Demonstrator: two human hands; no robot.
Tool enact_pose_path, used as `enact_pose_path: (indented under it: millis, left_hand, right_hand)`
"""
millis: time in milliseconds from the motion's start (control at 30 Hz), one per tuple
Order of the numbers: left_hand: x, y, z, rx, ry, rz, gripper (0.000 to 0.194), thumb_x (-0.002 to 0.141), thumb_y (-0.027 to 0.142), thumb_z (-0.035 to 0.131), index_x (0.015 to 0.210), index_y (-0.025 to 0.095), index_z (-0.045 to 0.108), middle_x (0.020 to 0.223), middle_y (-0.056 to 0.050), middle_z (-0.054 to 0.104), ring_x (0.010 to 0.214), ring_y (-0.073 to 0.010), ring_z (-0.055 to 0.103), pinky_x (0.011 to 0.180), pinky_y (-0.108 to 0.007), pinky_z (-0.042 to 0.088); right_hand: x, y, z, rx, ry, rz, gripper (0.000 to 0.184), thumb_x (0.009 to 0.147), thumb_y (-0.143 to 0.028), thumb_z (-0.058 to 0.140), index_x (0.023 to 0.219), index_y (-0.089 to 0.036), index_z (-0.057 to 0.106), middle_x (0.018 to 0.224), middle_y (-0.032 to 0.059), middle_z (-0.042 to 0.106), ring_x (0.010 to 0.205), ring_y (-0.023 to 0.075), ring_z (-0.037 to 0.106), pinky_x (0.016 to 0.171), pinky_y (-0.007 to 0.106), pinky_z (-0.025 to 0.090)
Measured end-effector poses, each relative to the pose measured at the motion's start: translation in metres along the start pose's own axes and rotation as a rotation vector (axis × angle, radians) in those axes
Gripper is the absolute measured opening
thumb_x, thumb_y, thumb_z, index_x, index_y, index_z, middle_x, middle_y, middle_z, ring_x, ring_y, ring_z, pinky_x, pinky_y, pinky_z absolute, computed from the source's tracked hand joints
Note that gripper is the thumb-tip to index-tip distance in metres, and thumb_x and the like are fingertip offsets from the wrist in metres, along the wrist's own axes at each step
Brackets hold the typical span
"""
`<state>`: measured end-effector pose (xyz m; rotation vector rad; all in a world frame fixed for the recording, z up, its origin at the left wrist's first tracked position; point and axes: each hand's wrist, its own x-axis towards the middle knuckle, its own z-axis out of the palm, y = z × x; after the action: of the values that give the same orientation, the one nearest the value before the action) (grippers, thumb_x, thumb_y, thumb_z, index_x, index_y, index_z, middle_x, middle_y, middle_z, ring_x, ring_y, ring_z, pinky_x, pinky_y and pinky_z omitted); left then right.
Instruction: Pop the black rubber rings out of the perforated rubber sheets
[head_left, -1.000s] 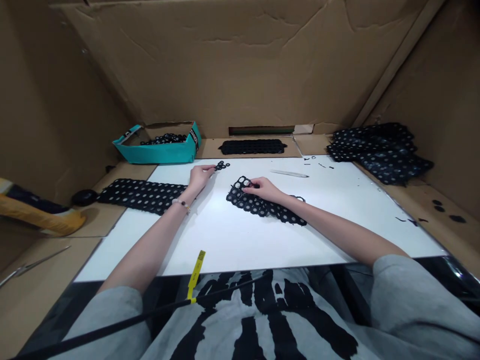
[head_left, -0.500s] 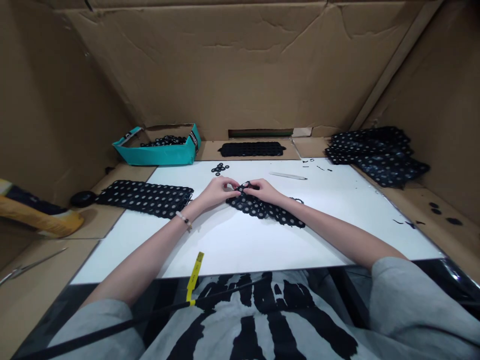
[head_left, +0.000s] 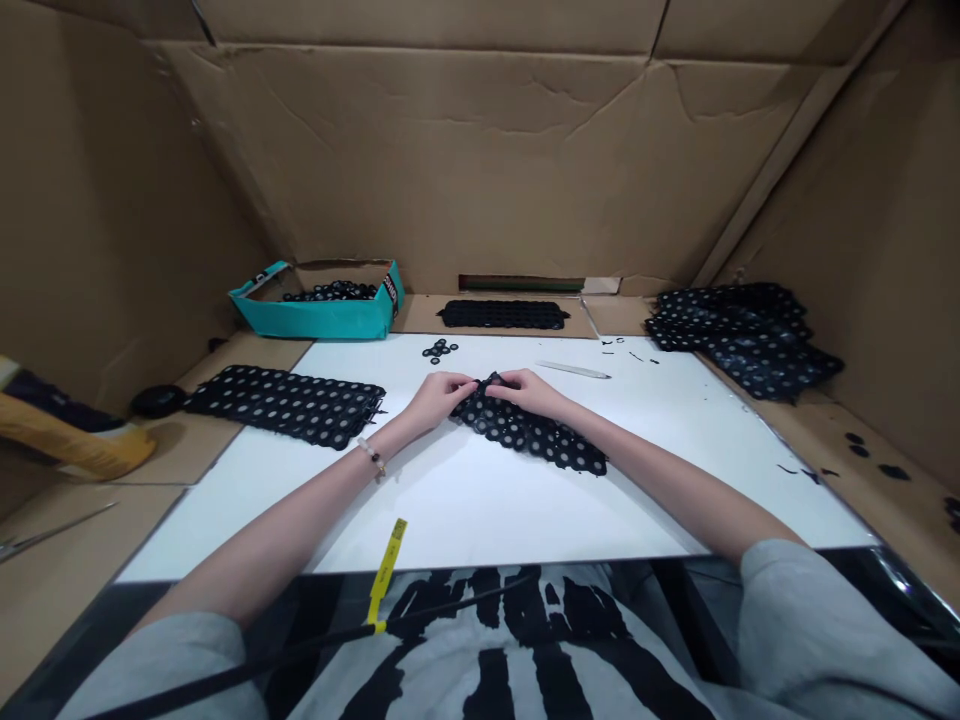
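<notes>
Inspecting the work at the centre of the counter [head_left: 525, 525], we find a black lace panel [head_left: 532, 435] with round open holes lying on its white top, set at a slant and directly in front of the wearer. We judge the step in hand to be close handling of this panel's upper end, where the lace is gathered and raised between both hands.

The left hand [head_left: 448, 400] is curled nearly closed, its fingertips [head_left: 474, 385] pinching the raised lace from the left. The right hand [head_left: 529, 393] is likewise almost closed and holds the same end from the right. The two hands are just apart, with the gathered lace between them; the exact finger contact is partly hidden.

In our judgement, the next move calls for a light, even grip, since the open lacework could snag or distort under uneven tension.

Nearby, a second lace panel [head_left: 285, 407] lies to the left, and a small cluster of lace rings [head_left: 440, 350] sits above the hands. A pale slender tool [head_left: 574, 369] lies to the upper right. At the rear are a teal box [head_left: 319, 325] holding black lace pieces [head_left: 334, 292], a dark lace strip [head_left: 502, 315], and a stack of lace panels [head_left: 742, 335] to the right.
</notes>
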<state>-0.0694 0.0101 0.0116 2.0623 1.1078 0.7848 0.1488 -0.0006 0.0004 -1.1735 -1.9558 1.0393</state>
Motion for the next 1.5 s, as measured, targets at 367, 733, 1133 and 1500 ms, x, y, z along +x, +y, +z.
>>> enact_pose_path:
  millis: [367,733,1133,1500]
  left_hand:
    - [0.026,-0.038,-0.023,-0.311,0.447,-0.326,0.029,0.073,0.037,0.065,0.086,0.013,0.075,0.088,-0.010,0.075,0.059,-0.0145,0.056,0.052,-0.026,0.039]
    - [0.029,-0.051,-0.040,0.211,0.507,-0.161,0.046,0.077,0.023,0.060,0.121,0.011,0.067,0.098,-0.008,0.071,0.086,-0.0224,0.063,0.088,-0.033,0.047]
    - [0.008,-0.004,0.003,-0.021,0.010,0.063,0.031,0.075,0.046,0.070,0.086,0.018,0.076,0.090,-0.007,0.075,0.084,-0.0228,0.064,0.079,-0.033,0.048]
    - [0.033,-0.064,-0.052,0.223,0.537,-0.267,0.032,0.081,0.032,0.055,0.097,0.012,0.075,0.103,-0.013,0.073,0.102,-0.0295,0.063,0.091,-0.037,0.045]
  right_hand:
    - [-0.002,0.007,0.006,0.005,0.035,0.022,0.031,0.073,-0.047,0.063,0.078,-0.017,0.060,0.062,-0.0037,0.051,0.062,0.0130,0.043,0.064,0.027,0.034]
    - [-0.004,0.007,0.005,-0.013,0.050,0.038,0.030,0.073,-0.045,0.065,0.082,-0.016,0.064,0.064,-0.0031,0.055,0.064,0.0139,0.047,0.066,0.027,0.035]
    - [-0.005,0.006,0.002,0.064,0.047,-0.104,0.035,0.078,-0.050,0.061,0.080,-0.015,0.066,0.073,0.0002,0.061,0.071,0.0155,0.050,0.070,0.028,0.037]
    - [-0.004,0.008,0.003,-0.001,0.077,-0.013,0.038,0.074,-0.053,0.064,0.065,-0.016,0.058,0.063,-0.0014,0.054,0.065,0.0137,0.046,0.066,0.028,0.035]
